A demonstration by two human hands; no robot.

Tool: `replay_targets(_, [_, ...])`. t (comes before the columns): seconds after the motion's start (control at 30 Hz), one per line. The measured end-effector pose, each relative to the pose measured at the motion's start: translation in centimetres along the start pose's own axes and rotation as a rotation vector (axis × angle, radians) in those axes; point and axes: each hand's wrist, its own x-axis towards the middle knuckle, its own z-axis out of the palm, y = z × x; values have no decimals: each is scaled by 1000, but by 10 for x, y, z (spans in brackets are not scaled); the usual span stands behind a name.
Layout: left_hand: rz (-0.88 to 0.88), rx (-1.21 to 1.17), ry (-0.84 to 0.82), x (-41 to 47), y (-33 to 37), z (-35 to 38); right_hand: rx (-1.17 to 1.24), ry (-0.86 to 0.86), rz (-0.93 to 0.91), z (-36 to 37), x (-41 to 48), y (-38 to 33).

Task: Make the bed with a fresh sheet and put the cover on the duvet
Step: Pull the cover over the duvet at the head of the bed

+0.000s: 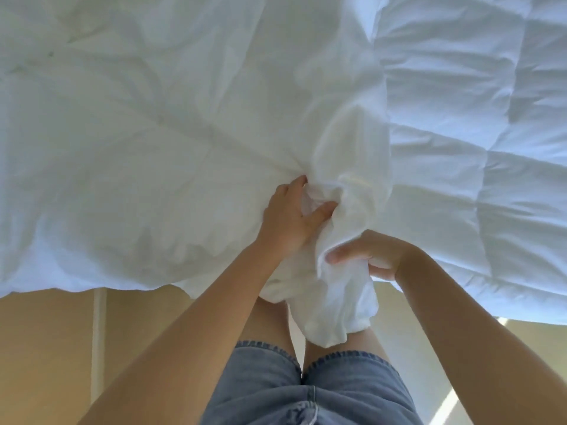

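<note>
A white quilted duvet [478,124] lies bare across the right side of the bed. A smooth white duvet cover [129,142] spreads over the left side, and its edge is bunched in a thick wad [334,289] that hangs off the near edge of the bed. My left hand [291,216] grips the gathered cover fabric at the top of the wad, fingers dug into the folds. My right hand [371,253] grips the wad from the right, thumb across the cloth.
A light wooden floor [46,348] runs below the bed's near edge, with a pale vertical strip [98,332] at the left. My legs in blue denim shorts [306,391] stand close against the bed. Sunlight falls on the floor at the lower right.
</note>
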Motion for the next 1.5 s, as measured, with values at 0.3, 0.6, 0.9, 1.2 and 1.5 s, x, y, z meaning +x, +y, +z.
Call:
replay_targets(0.3, [361, 941, -34, -20, -29, -11, 302, 469, -181, -8, 2, 15])
replay_targets(0.6, [349, 878, -191, -6, 17, -63, 241, 270, -132, 11, -12, 8])
replay_targets(0.9, [113, 895, -17, -31, 6, -43, 195, 891, -359, -175, -228, 65])
replay_targets(1.2, [113, 1085, -43, -48, 66, 118, 204, 574, -211, -234, -163, 90])
replay_targets(1.5, [295, 1229, -70, 25, 142, 228, 231, 141, -190, -238, -170, 106])
